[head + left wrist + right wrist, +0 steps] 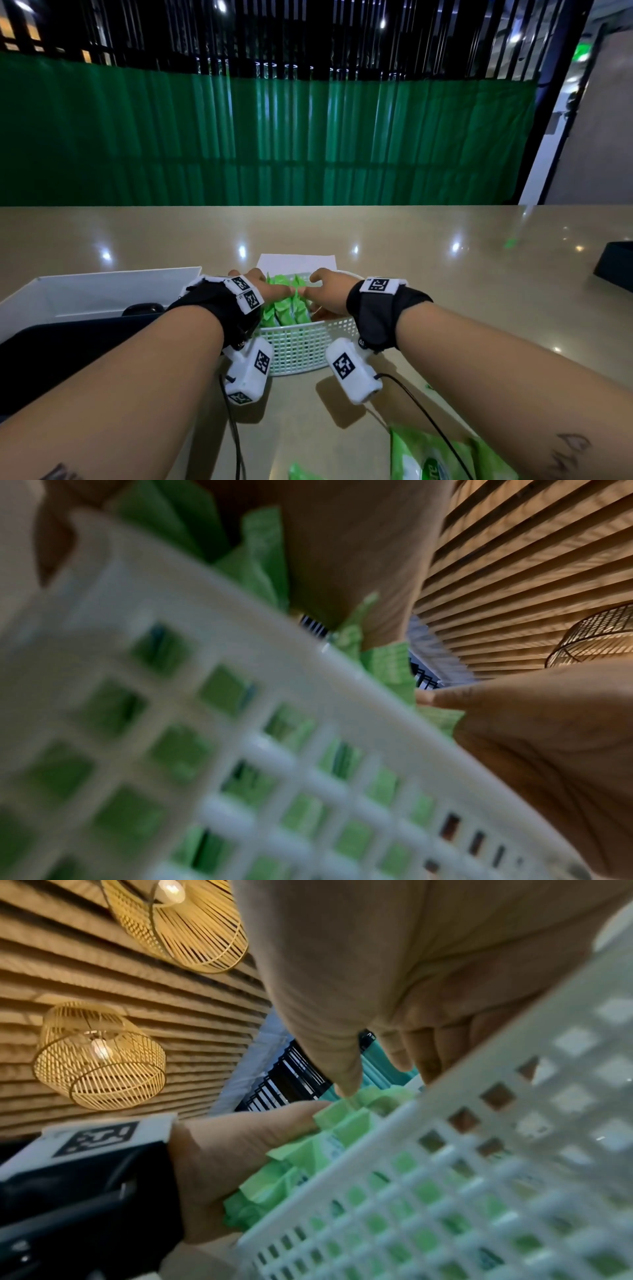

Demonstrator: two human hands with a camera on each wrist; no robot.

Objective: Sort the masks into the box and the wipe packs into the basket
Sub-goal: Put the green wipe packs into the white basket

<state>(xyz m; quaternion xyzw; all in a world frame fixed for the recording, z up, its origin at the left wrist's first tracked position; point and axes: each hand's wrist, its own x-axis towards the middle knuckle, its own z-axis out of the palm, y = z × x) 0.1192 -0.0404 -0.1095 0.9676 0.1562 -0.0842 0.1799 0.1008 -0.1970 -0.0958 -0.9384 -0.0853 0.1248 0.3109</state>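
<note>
box: far left on the bench, white, something dark inside — can't tell if it's masks
left hand: grip around the green wipe packs in the basket
right hand: thumb on the pack tops, grip unclear
step: tidying packs, I'd guess
next: grab the big wipe pack at the near right

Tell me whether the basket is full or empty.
Nearly full: green wipe packs stand packed on end in the basket, their tops above its rim.
</note>
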